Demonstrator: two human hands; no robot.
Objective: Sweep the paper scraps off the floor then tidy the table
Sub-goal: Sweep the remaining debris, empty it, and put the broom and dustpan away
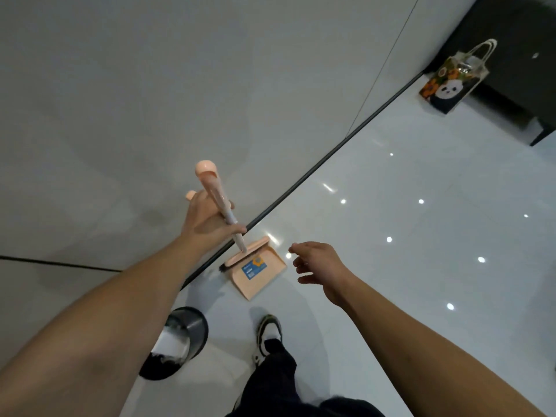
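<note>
open floor (pixel 421 266) right, wall (pixel 150 85) left, bin (pixel 192 329) below
</note>
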